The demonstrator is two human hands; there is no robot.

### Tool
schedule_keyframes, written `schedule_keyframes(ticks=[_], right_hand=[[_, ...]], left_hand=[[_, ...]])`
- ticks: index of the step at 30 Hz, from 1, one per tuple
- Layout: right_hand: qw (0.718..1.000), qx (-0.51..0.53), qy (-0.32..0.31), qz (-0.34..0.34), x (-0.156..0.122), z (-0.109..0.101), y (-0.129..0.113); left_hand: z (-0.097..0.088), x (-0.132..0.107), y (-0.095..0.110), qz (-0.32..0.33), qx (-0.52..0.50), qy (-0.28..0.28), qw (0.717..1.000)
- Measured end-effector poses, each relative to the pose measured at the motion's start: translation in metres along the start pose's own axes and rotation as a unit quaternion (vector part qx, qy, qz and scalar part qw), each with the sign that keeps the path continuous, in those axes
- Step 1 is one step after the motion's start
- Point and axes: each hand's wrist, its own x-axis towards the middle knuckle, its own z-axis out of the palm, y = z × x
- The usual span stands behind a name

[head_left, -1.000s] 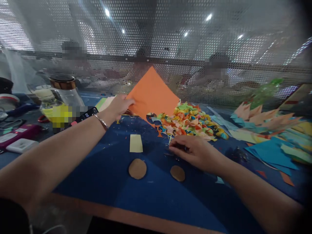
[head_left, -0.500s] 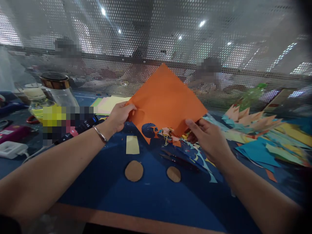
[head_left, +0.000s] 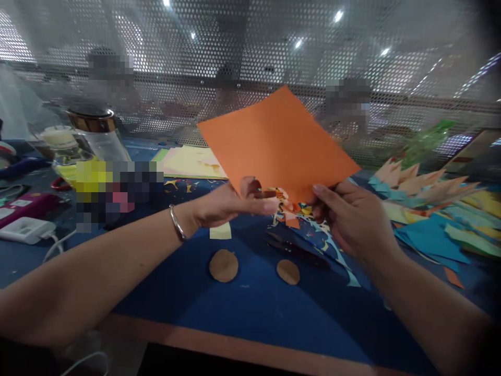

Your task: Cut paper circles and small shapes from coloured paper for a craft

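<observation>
A square sheet of orange paper (head_left: 282, 141) is held up in front of me, one corner pointing upward. My right hand (head_left: 348, 214) pinches its lower right edge, thumb on the near face and fingers behind. My left hand (head_left: 230, 203) is at the lower left edge, its thumb and a stretched finger apart; whether they touch the sheet is hard to see. Below lie two brown cardboard discs, a larger one (head_left: 223, 265) and a smaller one (head_left: 288, 272), and a pale yellow paper piece (head_left: 221, 231), partly covered by my left hand.
Dark-handled scissors (head_left: 299, 250) lie beside colored paper scraps (head_left: 340, 256). Stacked paper sheets (head_left: 188, 161) are behind my left hand. Left are a glass jar (head_left: 107, 143) and a white charger (head_left: 25, 234). Right are folded paper points (head_left: 410, 180) and teal paper (head_left: 432, 240). A perforated screen (head_left: 250, 42) stands behind.
My left hand has left the sheet's left corner and moved right, along the lower edge. The sheet has turned and shifted right and up in view, still in my right hand.
</observation>
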Motion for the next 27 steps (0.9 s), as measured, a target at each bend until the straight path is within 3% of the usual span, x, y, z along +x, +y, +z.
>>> schedule_keyframes(ticks=[2,7,9,14,18,23,27], right_hand=[[1.0,-0.016,-0.013,-0.004,-0.003,0.002,-0.001],[0.993,-0.086,-0.076,-0.013,-0.01,0.005,-0.005],[0.991,-0.085,-0.1,-0.007,-0.012,0.008,-0.006],[0.975,-0.13,-0.18,0.017,-0.015,0.014,-0.013],[0.965,-0.184,-0.186,0.006,-0.016,0.014,-0.016],[0.959,-0.221,-0.166,-0.064,-0.018,0.012,-0.011],[0.93,-0.292,-0.153,-0.162,-0.022,0.012,-0.009]], left_hand=[[0.007,0.001,-0.009,-0.01,0.027,-0.014,0.999],[0.006,0.01,-0.026,-0.056,-0.039,0.118,0.991],[0.005,0.011,-0.028,-0.069,-0.071,0.144,0.985],[0.006,0.01,-0.028,-0.073,-0.072,0.146,0.984],[0.004,0.011,-0.031,-0.065,-0.068,0.149,0.984],[0.004,0.013,-0.033,-0.076,-0.101,0.151,0.98],[0.009,0.013,-0.033,-0.094,-0.125,0.185,0.97]])
